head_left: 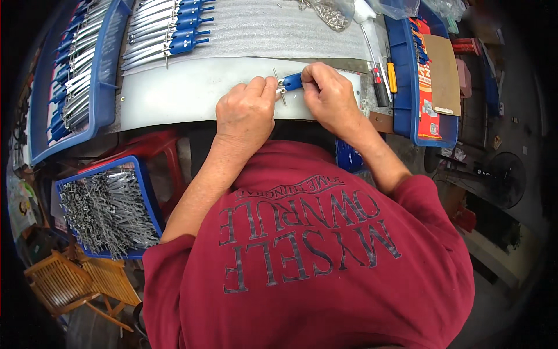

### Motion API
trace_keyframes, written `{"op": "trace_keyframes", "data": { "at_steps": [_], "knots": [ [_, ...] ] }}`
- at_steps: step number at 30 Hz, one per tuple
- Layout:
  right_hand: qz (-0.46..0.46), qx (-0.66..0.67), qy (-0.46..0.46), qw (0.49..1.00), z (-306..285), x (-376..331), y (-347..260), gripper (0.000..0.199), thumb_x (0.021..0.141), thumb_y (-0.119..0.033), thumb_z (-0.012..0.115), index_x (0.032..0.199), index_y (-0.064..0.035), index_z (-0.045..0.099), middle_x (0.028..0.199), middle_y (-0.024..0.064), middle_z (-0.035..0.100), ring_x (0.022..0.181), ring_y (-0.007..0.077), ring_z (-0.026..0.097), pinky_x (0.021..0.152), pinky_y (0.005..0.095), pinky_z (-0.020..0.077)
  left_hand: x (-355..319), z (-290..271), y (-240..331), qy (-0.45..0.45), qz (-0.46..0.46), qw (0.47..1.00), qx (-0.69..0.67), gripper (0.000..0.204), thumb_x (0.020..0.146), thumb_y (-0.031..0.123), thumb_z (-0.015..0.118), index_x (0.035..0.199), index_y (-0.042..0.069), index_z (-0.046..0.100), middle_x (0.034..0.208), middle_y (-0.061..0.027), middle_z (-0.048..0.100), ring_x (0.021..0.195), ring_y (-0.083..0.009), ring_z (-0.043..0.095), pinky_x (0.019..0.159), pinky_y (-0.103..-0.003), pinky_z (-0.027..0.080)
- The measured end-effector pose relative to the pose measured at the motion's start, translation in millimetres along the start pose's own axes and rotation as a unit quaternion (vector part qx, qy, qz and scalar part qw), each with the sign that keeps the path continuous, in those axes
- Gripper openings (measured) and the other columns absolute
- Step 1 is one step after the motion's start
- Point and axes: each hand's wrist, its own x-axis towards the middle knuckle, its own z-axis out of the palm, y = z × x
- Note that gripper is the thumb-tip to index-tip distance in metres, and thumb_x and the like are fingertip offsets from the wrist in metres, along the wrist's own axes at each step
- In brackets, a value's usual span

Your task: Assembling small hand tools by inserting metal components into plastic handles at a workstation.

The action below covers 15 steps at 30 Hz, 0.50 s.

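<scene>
Over the white work board (168,99), both my hands hold one piece, a blue plastic part (292,82) joined to metal, with a thin metal pin (275,73) standing crosswise at the joint. My left hand (247,110) is closed round its metal end, which the fingers mostly hide. The blue end is pinched between thumb and fingers of my right hand (332,96). Beyond the board, similar pieces (174,43) with blue ends and long silvery metal arms lie in a row on a foam sheet (261,35).
At left, a blue tray (104,104) holds more blue-ended pieces; below it, a blue crate (152,200) is heaped with metal parts (110,206). A bag of small pins (331,16), a dark-handled screwdriver (381,90) and a yellow-handled tool (392,78) lie at right beside another blue bin (407,93).
</scene>
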Motion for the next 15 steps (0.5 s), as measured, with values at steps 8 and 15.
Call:
{"op": "trace_keyframes", "data": {
  "at_steps": [8,15],
  "knots": [
    [0.014,-0.004,-0.014,1.0,0,0,-2,0.01,0.068,0.004,0.052,0.077,-0.0007,0.049,0.068,0.0117,0.054,0.059,0.0234,0.055,0.054,0.0299,0.0434,0,2,0,0.003,-0.005,1.0,0.006,0.01,0.07,0.013,0.058,0.075,0.006,0.052,0.061,-0.0036,0.047,0.052,-0.0178,0.051,0.044,-0.029,0.043],
    [0.02,0.003,-0.054,0.998,-1,9,3,0.01,0.07,0.003,0.053,0.078,-0.0012,0.05,0.069,0.0115,0.055,0.061,0.0222,0.056,0.055,0.0294,0.0442,0,1,0,0.009,-0.008,1.0,0.016,0.01,0.07,0.014,0.058,0.072,0.006,0.052,0.06,-0.0038,0.047,0.052,-0.0181,0.051,0.043,-0.029,0.043]
  ]
}}
